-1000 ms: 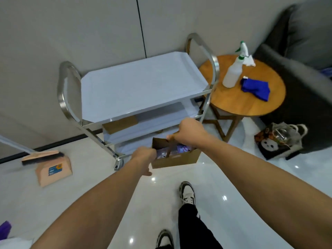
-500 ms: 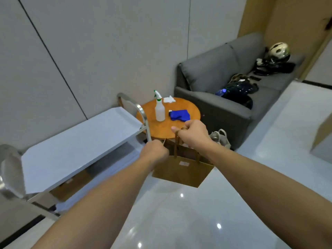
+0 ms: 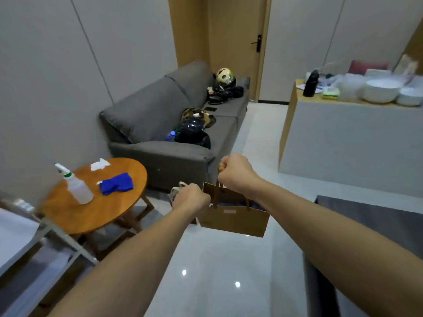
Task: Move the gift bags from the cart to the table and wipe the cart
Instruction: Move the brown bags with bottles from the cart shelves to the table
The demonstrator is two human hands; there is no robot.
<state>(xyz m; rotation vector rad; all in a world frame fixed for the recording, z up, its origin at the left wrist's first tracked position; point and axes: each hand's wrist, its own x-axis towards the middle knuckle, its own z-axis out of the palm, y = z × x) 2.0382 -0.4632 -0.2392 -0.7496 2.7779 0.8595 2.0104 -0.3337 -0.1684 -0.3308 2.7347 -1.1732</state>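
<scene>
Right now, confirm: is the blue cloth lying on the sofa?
No, the blue cloth lies on the round wooden table beside the spray bottle.

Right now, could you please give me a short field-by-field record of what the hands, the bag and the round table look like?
right hand: grips the handles of the brown gift bag from above
left hand: fist at the bag's left edge; exact grip not visible
bag: hangs in the air above the glossy floor
round wooden table: holds a spray bottle, a blue cloth and a white tissue
cart: partly in view at far left
</scene>
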